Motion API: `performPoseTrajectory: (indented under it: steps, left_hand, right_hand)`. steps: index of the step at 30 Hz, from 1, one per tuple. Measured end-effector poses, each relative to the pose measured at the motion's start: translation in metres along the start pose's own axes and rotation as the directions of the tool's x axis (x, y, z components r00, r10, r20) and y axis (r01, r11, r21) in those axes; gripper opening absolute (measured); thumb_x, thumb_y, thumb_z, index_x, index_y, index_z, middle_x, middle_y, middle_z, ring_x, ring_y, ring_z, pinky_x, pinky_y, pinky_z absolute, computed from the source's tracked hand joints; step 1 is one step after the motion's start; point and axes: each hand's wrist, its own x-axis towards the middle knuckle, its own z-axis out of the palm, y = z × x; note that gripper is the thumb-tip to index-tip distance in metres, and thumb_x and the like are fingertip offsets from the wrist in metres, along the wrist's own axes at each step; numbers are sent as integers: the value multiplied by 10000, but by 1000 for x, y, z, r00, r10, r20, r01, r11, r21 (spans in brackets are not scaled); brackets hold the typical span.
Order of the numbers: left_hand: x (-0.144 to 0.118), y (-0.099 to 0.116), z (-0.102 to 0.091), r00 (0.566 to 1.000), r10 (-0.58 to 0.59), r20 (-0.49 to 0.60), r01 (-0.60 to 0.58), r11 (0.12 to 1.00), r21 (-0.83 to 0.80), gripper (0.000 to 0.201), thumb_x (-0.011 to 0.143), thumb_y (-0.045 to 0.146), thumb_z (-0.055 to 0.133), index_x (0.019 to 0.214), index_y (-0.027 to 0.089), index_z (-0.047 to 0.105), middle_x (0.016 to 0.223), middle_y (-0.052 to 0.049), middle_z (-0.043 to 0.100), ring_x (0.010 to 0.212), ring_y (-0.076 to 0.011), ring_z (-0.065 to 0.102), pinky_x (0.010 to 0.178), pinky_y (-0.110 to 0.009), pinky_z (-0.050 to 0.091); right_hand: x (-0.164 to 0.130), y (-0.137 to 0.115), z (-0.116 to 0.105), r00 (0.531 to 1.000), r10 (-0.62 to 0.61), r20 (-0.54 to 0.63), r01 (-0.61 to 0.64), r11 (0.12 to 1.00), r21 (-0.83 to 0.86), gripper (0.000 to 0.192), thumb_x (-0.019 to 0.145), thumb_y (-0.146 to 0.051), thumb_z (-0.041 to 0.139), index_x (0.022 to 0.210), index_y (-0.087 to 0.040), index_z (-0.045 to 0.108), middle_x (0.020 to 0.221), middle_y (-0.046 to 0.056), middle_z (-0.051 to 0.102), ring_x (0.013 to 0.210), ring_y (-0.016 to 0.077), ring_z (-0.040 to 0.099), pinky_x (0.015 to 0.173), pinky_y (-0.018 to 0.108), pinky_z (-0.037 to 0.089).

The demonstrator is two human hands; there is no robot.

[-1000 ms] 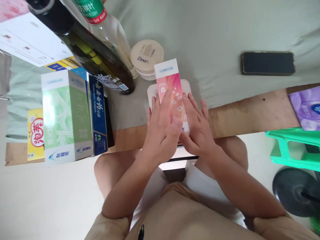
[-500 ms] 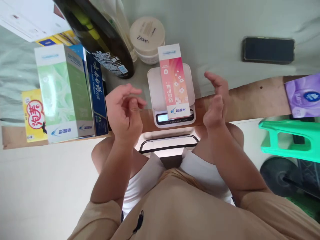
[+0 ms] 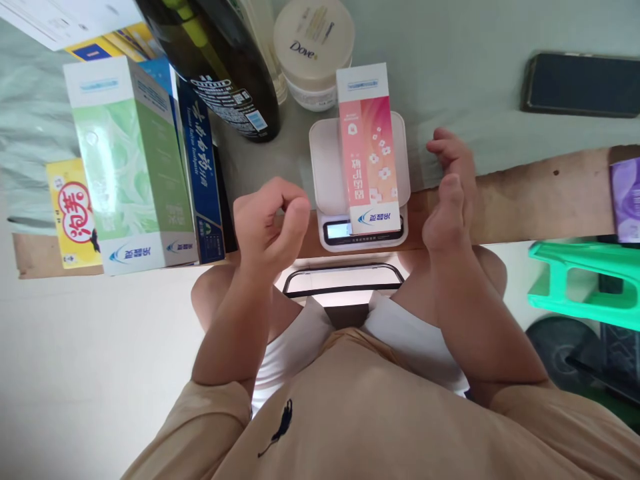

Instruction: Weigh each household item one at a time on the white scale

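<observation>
One pink box point(image 3: 371, 143) lies on one white scale point(image 3: 327, 160), upper centre of the frame. The left hand point(image 3: 271, 227), left of it, curls; whether it closes fully, I cannot tell. The right hand point(image 3: 454, 193), right of it, has thumb and fingers apart. One phone point(image 3: 585, 85) lies upper right.

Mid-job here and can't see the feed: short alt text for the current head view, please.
A pink-and-white box lies on a white digital scale whose display is lit. The person's left hand, loosely curled, and open right hand are at either side, touching neither. Beyond are a Dove jar and dark bottle, with a green-and-white box to the left.
</observation>
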Motion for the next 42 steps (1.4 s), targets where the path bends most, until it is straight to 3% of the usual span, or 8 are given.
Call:
performPoseTrajectory:
  steps: [6,11,14,17,21,27,31,42]
  left_hand:
    - [2,-9,9,995,-37,-95,34,999,-30,335,1170,444,496,1071,245,747,794,12,697,501,-83,489,497,-306,378]
    - [7,-13,18,994,-57,-94,49,996,-79,296,1125,457,620,938,244,705,841,-3,678,604,-110,547,596,-346,440]
    - [7,2,21,995,-6,-101,-9,989,-147,211,1052,231,679,845,243,642,807,2,649,685,-136,595,629,-343,455]
    - [1,30,18,998,18,-60,-25,991,-132,317,946,66,620,695,233,523,749,1,617,687,-155,596,655,-339,464]
    - [-20,62,5,987,-151,45,156,976,-154,314,878,21,571,637,221,553,609,21,547,574,-136,510,580,-305,403]
    - [-89,85,-5,873,-472,123,487,830,-272,288,998,334,650,736,220,679,610,2,611,547,-144,550,544,-298,435]
    - [-131,87,-1,853,-498,154,521,801,-295,557,1041,647,552,717,208,662,579,-22,600,516,-147,529,505,-299,429]
    - [-132,82,-4,849,-521,90,529,831,-171,619,1041,707,494,711,209,655,642,-34,615,643,-181,586,669,-340,483]
  right_hand:
    - [0,-3,0,1000,20,-7,-20,1000,11,551,1098,-669,386,1365,-295,691,1548,64,646,1510,244,581,1328,519,419]
    - [3,-6,6,1000,27,-14,-27,999,18,530,1086,-699,411,1337,-317,681,1523,65,655,1523,253,572,1339,535,430]
    - [4,-6,11,998,-42,-41,45,997,56,484,1085,-673,434,1312,-323,681,1500,76,678,1494,247,597,1325,530,455]
    - [-1,-6,11,980,-152,-127,166,980,113,497,1075,-673,429,1295,-306,679,1472,81,690,1451,255,640,1288,547,502]
    - [-28,-20,-2,965,-182,-186,216,960,179,419,1074,-583,466,1300,-331,713,1458,40,699,1419,230,670,1271,509,526]
    - [-103,-70,-23,963,66,-260,18,951,310,424,1036,-614,493,1184,-291,723,1381,74,733,1377,272,693,1311,573,499]
    - [-137,-90,-32,968,143,-204,-66,937,344,427,1035,-625,490,1187,-302,724,1354,84,731,1329,263,719,1253,550,563]
    - [-139,-79,-63,981,158,-112,-110,931,347,343,1032,-501,601,1230,-266,752,1363,89,755,1318,268,746,1201,536,612]
